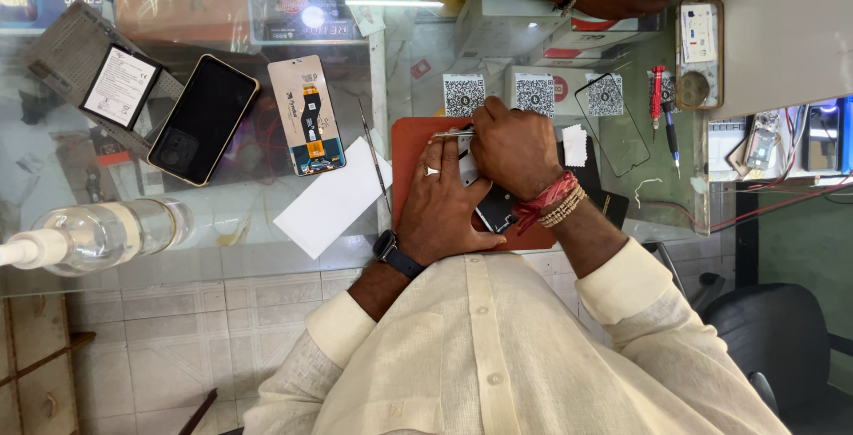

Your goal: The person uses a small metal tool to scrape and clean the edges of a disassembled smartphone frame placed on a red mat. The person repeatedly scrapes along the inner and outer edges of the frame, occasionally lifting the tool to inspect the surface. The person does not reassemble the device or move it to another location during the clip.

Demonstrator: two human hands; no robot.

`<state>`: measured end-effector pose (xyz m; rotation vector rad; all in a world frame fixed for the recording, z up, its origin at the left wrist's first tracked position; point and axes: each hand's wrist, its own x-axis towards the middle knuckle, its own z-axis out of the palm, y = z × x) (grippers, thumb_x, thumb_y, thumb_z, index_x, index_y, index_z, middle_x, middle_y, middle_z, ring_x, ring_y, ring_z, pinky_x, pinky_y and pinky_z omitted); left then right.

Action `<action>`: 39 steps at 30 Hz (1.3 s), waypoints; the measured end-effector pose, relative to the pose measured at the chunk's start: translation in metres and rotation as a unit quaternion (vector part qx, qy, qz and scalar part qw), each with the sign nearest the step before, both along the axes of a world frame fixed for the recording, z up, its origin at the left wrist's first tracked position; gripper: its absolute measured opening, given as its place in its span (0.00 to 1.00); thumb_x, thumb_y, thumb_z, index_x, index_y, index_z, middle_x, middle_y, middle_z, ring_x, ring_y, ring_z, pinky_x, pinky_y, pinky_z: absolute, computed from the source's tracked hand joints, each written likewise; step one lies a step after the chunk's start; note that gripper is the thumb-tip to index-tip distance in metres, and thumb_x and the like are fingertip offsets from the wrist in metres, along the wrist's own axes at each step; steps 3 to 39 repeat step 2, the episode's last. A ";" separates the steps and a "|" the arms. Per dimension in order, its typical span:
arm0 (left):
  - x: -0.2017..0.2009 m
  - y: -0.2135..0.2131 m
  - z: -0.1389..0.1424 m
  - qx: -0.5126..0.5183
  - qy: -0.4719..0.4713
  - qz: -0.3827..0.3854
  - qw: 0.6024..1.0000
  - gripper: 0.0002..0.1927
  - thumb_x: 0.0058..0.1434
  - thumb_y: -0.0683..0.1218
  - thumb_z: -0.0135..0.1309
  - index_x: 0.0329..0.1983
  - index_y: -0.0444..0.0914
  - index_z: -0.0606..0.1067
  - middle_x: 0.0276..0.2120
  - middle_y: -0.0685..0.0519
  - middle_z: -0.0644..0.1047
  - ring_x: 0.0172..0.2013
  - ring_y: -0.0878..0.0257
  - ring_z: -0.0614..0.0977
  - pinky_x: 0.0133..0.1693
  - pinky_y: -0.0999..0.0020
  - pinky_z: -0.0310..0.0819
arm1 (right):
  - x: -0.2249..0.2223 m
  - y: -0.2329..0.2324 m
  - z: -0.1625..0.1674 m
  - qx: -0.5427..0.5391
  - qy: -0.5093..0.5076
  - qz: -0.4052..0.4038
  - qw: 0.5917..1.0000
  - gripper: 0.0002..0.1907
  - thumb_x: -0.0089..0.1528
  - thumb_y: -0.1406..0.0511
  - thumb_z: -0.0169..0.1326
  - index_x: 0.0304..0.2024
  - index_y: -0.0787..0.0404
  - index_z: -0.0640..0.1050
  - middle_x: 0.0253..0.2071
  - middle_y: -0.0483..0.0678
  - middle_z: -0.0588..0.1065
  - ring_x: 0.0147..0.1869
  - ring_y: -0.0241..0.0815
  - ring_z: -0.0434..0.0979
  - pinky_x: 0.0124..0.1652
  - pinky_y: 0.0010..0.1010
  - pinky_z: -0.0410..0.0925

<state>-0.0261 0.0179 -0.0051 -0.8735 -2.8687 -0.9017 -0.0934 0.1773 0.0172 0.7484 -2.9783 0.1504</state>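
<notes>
Left hand (442, 208) flat on phone chassis (494, 208), pinning it to the red mat (410, 146) mid-tabletop; right hand (515, 146) pinches tweezers (451, 134) directly above it, tips leftward.

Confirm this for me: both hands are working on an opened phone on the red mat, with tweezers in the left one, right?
Not quite. In the head view, the right hand holds the tweezers; the left hand steadies the opened phone on the red mat.

Phone repair shop (glass counter (222, 222), spare screen (306, 115))
</notes>
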 end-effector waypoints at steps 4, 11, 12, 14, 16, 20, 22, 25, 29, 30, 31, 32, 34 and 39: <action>-0.001 -0.001 0.001 0.001 -0.007 0.000 1.000 0.41 0.39 0.72 0.69 0.52 0.45 0.80 0.65 0.24 0.58 0.68 0.27 0.56 0.66 0.32 0.51 | 0.000 0.001 -0.001 -0.032 -0.001 -0.012 0.999 0.07 0.57 0.65 0.58 0.33 0.62 0.75 0.37 0.50 0.76 0.27 0.49 0.79 0.27 0.40 0.72; -0.001 -0.001 0.001 0.001 -0.007 0.000 1.000 0.41 0.39 0.72 0.69 0.52 0.45 0.80 0.65 0.24 0.58 0.68 0.27 0.56 0.66 0.32 0.51 | 0.000 0.001 -0.001 -0.032 -0.001 -0.012 0.999 0.07 0.57 0.65 0.58 0.33 0.62 0.75 0.37 0.50 0.76 0.27 0.49 0.79 0.27 0.40 0.72; -0.001 -0.001 0.001 0.001 -0.007 0.000 1.000 0.41 0.39 0.72 0.69 0.52 0.45 0.80 0.65 0.24 0.58 0.68 0.27 0.56 0.66 0.32 0.51 | 0.000 0.001 -0.001 -0.032 -0.001 -0.012 0.999 0.07 0.57 0.65 0.58 0.33 0.62 0.75 0.37 0.50 0.76 0.27 0.49 0.79 0.27 0.40 0.72; -0.001 -0.001 0.001 0.001 -0.007 0.000 1.000 0.41 0.39 0.72 0.69 0.52 0.45 0.80 0.65 0.24 0.58 0.68 0.27 0.56 0.66 0.32 0.51 | 0.000 0.001 -0.001 -0.032 -0.001 -0.012 0.999 0.07 0.57 0.65 0.58 0.33 0.62 0.75 0.37 0.50 0.76 0.27 0.49 0.79 0.27 0.40 0.72; -0.001 -0.001 0.001 0.001 -0.007 0.000 1.000 0.41 0.39 0.72 0.69 0.52 0.45 0.80 0.65 0.24 0.58 0.68 0.27 0.56 0.66 0.32 0.51 | 0.000 0.001 -0.001 -0.032 -0.001 -0.012 0.999 0.07 0.57 0.65 0.58 0.33 0.62 0.75 0.37 0.50 0.76 0.27 0.49 0.79 0.27 0.40 0.72; -0.001 -0.001 0.001 0.001 -0.007 0.000 1.000 0.41 0.39 0.72 0.69 0.52 0.45 0.80 0.65 0.24 0.58 0.68 0.27 0.56 0.66 0.32 0.51 | 0.000 0.001 -0.001 -0.032 -0.001 -0.012 0.999 0.07 0.57 0.65 0.58 0.33 0.62 0.75 0.37 0.50 0.76 0.27 0.49 0.79 0.27 0.40 0.72; -0.001 -0.001 0.001 0.001 -0.007 0.000 1.000 0.41 0.39 0.72 0.69 0.52 0.45 0.80 0.65 0.24 0.58 0.68 0.27 0.56 0.66 0.32 0.51 | 0.000 0.001 -0.001 -0.032 -0.001 -0.012 0.999 0.07 0.57 0.65 0.58 0.33 0.62 0.75 0.37 0.50 0.76 0.27 0.49 0.79 0.27 0.40 0.72; -0.001 -0.001 0.001 0.001 -0.007 0.000 1.000 0.41 0.39 0.72 0.69 0.52 0.45 0.80 0.65 0.24 0.58 0.68 0.27 0.56 0.66 0.32 0.51 | 0.000 0.001 -0.001 -0.032 -0.001 -0.012 0.999 0.07 0.57 0.65 0.58 0.33 0.62 0.75 0.37 0.50 0.76 0.27 0.49 0.79 0.27 0.40 0.72; -0.001 -0.001 0.001 0.001 -0.007 0.000 1.000 0.41 0.39 0.72 0.69 0.52 0.45 0.80 0.65 0.24 0.58 0.68 0.27 0.56 0.66 0.32 0.51 | 0.000 0.001 -0.001 -0.032 -0.001 -0.012 0.999 0.07 0.57 0.65 0.58 0.33 0.62 0.75 0.37 0.50 0.76 0.27 0.49 0.79 0.27 0.40 0.72; -0.001 -0.001 0.001 0.001 -0.007 0.000 1.000 0.41 0.39 0.72 0.69 0.52 0.45 0.80 0.65 0.24 0.58 0.68 0.27 0.56 0.66 0.32 0.51 | 0.000 0.001 -0.001 -0.032 -0.001 -0.012 0.999 0.07 0.57 0.65 0.58 0.33 0.62 0.75 0.37 0.50 0.76 0.27 0.49 0.79 0.27 0.40 0.72; -0.001 -0.001 0.001 0.001 -0.007 0.000 1.000 0.41 0.39 0.72 0.69 0.52 0.45 0.80 0.65 0.24 0.58 0.68 0.27 0.56 0.66 0.32 0.51 | 0.000 0.001 -0.001 -0.032 -0.001 -0.012 0.999 0.07 0.57 0.65 0.58 0.33 0.62 0.75 0.37 0.50 0.76 0.27 0.49 0.79 0.27 0.40 0.72; -0.001 -0.001 0.001 0.001 -0.007 0.000 1.000 0.41 0.39 0.72 0.69 0.52 0.45 0.80 0.65 0.24 0.58 0.68 0.27 0.56 0.66 0.32 0.51 | 0.000 0.001 -0.001 -0.032 -0.001 -0.012 0.999 0.07 0.57 0.65 0.58 0.33 0.62 0.75 0.37 0.50 0.76 0.27 0.49 0.79 0.27 0.40 0.72; -0.001 -0.001 0.001 0.001 -0.007 0.000 1.000 0.41 0.39 0.72 0.69 0.52 0.45 0.80 0.65 0.24 0.58 0.68 0.27 0.56 0.66 0.32 0.51 | 0.000 0.001 -0.001 -0.032 -0.001 -0.012 0.999 0.07 0.57 0.65 0.58 0.33 0.62 0.75 0.37 0.50 0.76 0.27 0.49 0.79 0.27 0.40 0.72; -0.001 -0.001 0.001 0.001 -0.007 0.000 1.000 0.41 0.39 0.72 0.69 0.52 0.45 0.80 0.65 0.24 0.58 0.68 0.27 0.56 0.66 0.32 0.51 | 0.000 0.001 -0.001 -0.032 -0.001 -0.012 0.999 0.07 0.57 0.65 0.58 0.33 0.62 0.75 0.37 0.50 0.76 0.27 0.49 0.79 0.27 0.40 0.72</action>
